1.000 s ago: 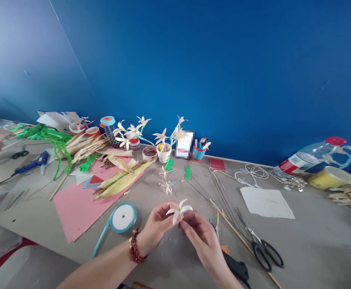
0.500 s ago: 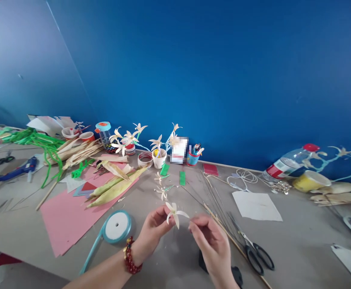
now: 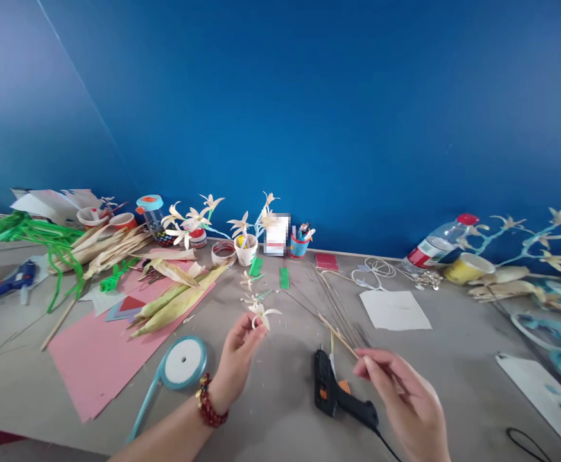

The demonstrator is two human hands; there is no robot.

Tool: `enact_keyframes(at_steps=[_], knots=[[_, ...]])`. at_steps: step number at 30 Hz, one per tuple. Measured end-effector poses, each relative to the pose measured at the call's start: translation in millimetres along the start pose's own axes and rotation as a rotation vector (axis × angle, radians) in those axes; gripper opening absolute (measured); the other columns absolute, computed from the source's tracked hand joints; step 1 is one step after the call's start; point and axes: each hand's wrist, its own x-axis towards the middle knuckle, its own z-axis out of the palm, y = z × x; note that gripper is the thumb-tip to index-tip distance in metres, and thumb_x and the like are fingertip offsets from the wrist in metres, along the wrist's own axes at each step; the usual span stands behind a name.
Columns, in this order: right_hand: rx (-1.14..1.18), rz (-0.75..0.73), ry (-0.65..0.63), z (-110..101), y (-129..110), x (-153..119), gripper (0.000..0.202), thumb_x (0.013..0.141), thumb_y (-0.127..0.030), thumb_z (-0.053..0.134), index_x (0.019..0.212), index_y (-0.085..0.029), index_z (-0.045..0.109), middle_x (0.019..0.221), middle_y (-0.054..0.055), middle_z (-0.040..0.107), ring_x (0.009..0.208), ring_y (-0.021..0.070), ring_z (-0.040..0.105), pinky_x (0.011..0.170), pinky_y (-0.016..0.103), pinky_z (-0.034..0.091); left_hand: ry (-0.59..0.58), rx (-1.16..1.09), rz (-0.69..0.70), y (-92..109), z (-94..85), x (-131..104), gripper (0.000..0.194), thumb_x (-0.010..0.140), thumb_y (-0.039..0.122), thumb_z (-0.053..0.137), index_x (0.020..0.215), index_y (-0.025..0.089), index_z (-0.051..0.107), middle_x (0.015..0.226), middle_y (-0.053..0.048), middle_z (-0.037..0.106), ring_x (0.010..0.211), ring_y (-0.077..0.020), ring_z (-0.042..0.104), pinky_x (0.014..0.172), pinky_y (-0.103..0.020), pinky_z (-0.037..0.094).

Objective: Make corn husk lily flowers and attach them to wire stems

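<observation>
My left hand (image 3: 239, 350), with a red bead bracelet on the wrist, pinches a white flower (image 3: 261, 314) with narrow petals over the table. Beyond the flower lie small loose flowers (image 3: 246, 280) with green stems. My right hand (image 3: 400, 398) is lower right, thumb and fingertips closed over the near end of a thin wooden stick (image 3: 338, 336). What those fingers hold, if anything, is hidden. Left of this hand lies a black glue gun (image 3: 327, 385). The spot where the scissors lay is covered by my right hand.
A blue ribbon roll (image 3: 183, 362), pink paper (image 3: 88, 359) and corn husks (image 3: 174, 305) lie left. Cups of husk flowers (image 3: 246, 250) stand by the blue wall. Wires (image 3: 333, 295), white paper (image 3: 396, 310), a plastic bottle (image 3: 434, 247) and a yellow cup (image 3: 468, 268) are right.
My right hand has left the flower and moved right and down to the stick. The glue gun is uncovered; the scissors are out of sight. My left hand keeps the flower. The view has shifted right.
</observation>
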Motion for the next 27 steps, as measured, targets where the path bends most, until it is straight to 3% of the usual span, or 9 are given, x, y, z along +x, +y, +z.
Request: enact_keyframes(at_steps=[3, 6, 11, 17, 21, 27], knots=[[-0.305, -0.144, -0.172, -13, 17, -18, 0.017, 0.088, -0.037, 0.060, 0.085, -0.022, 0.068, 0.076, 0.005, 0.072, 0.068, 0.0194, 0.069, 0.065, 0.025, 0.057, -0.005, -0.015, -0.012, 0, 0.1, -1, 0.016, 0.085, 0.032, 0.063, 0.082, 0.017, 0.058, 0.082, -0.002, 0.055, 0.082, -0.0147, 0.048, 0.076, -0.025, 0.037], [-0.577, -0.265, -0.308, -19, 29, -32, 0.017, 0.083, -0.033, 0.066, 0.098, -0.025, 0.068, 0.100, 0.008, 0.072, 0.090, 0.0249, 0.069, 0.078, 0.033, 0.058, -0.012, -0.031, -0.018, 0, 0.5, -3, 0.015, 0.085, 0.031, 0.064, 0.081, 0.017, 0.059, 0.082, -0.002, 0.054, 0.082, -0.0148, 0.048, 0.076, -0.026, 0.038], [-0.717, -0.325, -0.397, -20, 34, -45, 0.024, 0.083, -0.025, 0.063, 0.107, -0.026, 0.065, 0.108, 0.007, 0.071, 0.097, 0.0246, 0.069, 0.084, 0.036, 0.057, -0.041, -0.001, -0.001, -2, 0.0, -5, 0.016, 0.086, 0.032, 0.062, 0.079, 0.018, 0.057, 0.080, -0.001, 0.053, 0.080, -0.0145, 0.047, 0.075, -0.026, 0.037], [-0.733, -0.396, -0.287, -33, 39, -40, 0.023, 0.088, -0.027, 0.057, 0.111, -0.027, 0.063, 0.119, 0.007, 0.067, 0.104, 0.0244, 0.066, 0.090, 0.038, 0.054, -0.045, 0.026, 0.003, -4, -1.5, -4, 0.017, 0.086, 0.033, 0.062, 0.081, 0.018, 0.057, 0.081, -0.001, 0.052, 0.081, -0.0146, 0.047, 0.075, -0.026, 0.037], [-0.692, -0.291, -0.157, -70, 56, -20, 0.030, 0.091, -0.039, 0.053, 0.117, -0.026, 0.061, 0.115, 0.008, 0.069, 0.105, 0.0261, 0.065, 0.091, 0.040, 0.053, -0.050, 0.041, -0.002, -3, -0.8, -3, 0.017, 0.086, 0.034, 0.063, 0.081, 0.018, 0.059, 0.081, -0.002, 0.054, 0.080, -0.0146, 0.048, 0.075, -0.025, 0.038], [-0.638, -0.058, 0.021, -126, 108, 10, 0.045, 0.087, -0.062, 0.049, 0.095, -0.021, 0.067, 0.100, 0.012, 0.073, 0.087, 0.0279, 0.070, 0.079, 0.037, 0.056, -0.042, 0.022, -0.002, -2, 1.4, -4, 0.018, 0.083, 0.035, 0.065, 0.081, 0.018, 0.061, 0.081, -0.002, 0.056, 0.080, -0.0148, 0.048, 0.073, -0.025, 0.038]])
